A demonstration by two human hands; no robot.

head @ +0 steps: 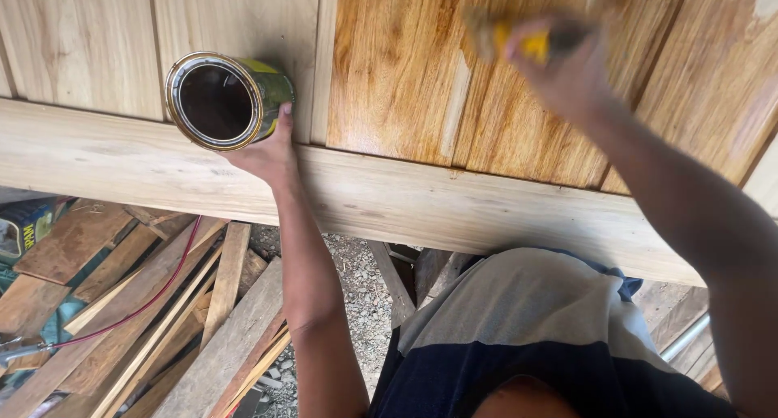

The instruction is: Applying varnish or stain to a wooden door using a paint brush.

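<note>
Two hands busy: your left hand (266, 154) wraps its fingers round the open stain tin (223, 100); your right hand (567, 69), blurred, fingers closed on a yellow-handled brush (519, 38), coats the wooden door panel (405, 69). Reload from the tin, I'd judge.

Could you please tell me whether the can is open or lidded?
Open: the can in the left hand has no lid, and its dark inside shows.

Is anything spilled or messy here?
Nothing looks spilled. The left hand holds the open can tipped on its side, its dark liquid staying inside. The right hand grips a blurred yellow brush on the wood panel. Scrap boards lie jumbled below.
</note>
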